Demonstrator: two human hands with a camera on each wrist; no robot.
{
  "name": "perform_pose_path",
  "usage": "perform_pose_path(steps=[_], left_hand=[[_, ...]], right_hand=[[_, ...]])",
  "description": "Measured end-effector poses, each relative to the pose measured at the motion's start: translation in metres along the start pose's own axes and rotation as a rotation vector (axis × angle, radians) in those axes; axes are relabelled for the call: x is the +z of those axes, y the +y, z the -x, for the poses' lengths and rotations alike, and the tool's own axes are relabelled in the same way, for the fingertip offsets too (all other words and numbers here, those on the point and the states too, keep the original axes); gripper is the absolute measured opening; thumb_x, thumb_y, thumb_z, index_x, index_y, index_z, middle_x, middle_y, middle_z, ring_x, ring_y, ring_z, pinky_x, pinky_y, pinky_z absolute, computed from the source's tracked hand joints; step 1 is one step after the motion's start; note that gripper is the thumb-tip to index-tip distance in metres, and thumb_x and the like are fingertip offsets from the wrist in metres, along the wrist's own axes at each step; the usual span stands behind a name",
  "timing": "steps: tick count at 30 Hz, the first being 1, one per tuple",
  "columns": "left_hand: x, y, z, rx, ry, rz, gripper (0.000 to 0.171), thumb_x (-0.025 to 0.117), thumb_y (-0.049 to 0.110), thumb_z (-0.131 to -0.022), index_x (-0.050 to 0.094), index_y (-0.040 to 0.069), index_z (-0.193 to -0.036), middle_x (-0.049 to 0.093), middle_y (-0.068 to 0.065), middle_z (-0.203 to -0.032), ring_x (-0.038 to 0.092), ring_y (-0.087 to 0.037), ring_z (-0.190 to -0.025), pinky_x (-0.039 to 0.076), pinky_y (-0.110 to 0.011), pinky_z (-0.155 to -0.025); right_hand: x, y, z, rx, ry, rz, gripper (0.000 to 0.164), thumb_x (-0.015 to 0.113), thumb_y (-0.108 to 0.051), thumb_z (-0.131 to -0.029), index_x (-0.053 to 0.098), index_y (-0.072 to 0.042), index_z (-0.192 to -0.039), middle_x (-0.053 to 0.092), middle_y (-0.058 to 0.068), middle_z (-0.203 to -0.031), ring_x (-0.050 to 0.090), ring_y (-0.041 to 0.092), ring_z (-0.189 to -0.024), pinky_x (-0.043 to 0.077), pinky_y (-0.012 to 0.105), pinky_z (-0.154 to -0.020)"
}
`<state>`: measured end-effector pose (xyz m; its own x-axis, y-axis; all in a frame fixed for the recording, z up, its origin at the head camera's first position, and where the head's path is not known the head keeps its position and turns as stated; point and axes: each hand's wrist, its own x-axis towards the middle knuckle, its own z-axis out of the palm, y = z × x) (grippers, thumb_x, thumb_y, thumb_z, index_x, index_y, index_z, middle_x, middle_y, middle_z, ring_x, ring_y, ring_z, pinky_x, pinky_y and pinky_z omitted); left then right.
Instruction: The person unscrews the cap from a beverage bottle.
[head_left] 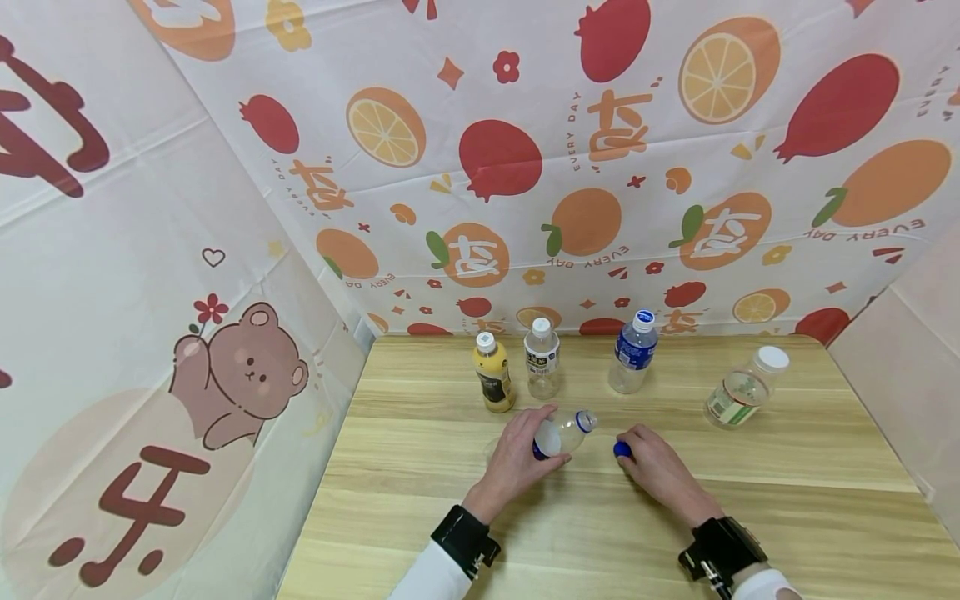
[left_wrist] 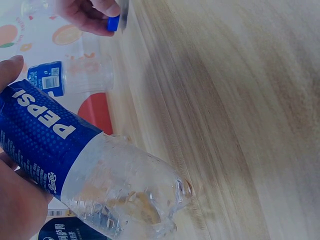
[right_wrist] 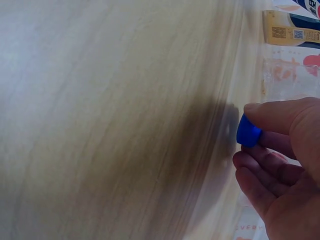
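My left hand (head_left: 519,450) grips a clear plastic Pepsi bottle (left_wrist: 125,182) around its blue label. In the head view the bottle leans, its uncapped mouth pointing up and to the right. My right hand (head_left: 658,465) pinches a blue bottle cap (right_wrist: 248,132) between thumb and fingers, low over the wooden table (head_left: 600,542). Cap and bottle are apart, the cap to the right of the bottle's mouth. The left palm and part of the label are hidden in the head view.
Behind the hands stand a yellow bottle (head_left: 492,379) with a white cap, a clear bottle (head_left: 543,367) with a white cap, and a blue-labelled bottle (head_left: 634,358). A wide jar-like bottle (head_left: 738,396) is at the right. A fruit-printed cloth (head_left: 420,192) hangs behind the table.
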<state>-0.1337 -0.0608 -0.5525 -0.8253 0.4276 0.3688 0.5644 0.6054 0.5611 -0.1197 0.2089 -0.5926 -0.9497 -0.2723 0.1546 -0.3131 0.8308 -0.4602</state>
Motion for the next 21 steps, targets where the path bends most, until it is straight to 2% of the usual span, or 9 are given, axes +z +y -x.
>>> perform_pose_path(steps=[11, 21], left_hand=[[-0.0003, 0.0003, 0.0007, 0.009, 0.015, 0.013, 0.079, 0.092, 0.029, -0.079, 0.052, 0.011, -0.145, 0.065, -0.011, -0.125, 0.061, -0.021, -0.115, 0.053, -0.039, -0.098], [-0.0031, 0.0014, 0.0026, -0.001, 0.017, 0.022, 0.079, 0.091, 0.03, -0.08, 0.051, 0.012, -0.146, 0.065, -0.01, -0.127, 0.061, -0.022, -0.118, 0.053, -0.04, -0.099]], right_hand=[[-0.0001, 0.0015, -0.0009, 0.018, -0.055, 0.017, 0.027, 0.081, -0.002, -0.086, 0.071, 0.007, -0.11, 0.062, 0.011, -0.102, 0.061, 0.023, -0.09, 0.057, 0.043, -0.079], [-0.0007, 0.0029, -0.001, 0.006, -0.048, 0.01, 0.035, 0.082, -0.007, -0.086, 0.069, 0.006, -0.116, 0.063, 0.011, -0.103, 0.061, 0.024, -0.092, 0.057, 0.045, -0.081]])
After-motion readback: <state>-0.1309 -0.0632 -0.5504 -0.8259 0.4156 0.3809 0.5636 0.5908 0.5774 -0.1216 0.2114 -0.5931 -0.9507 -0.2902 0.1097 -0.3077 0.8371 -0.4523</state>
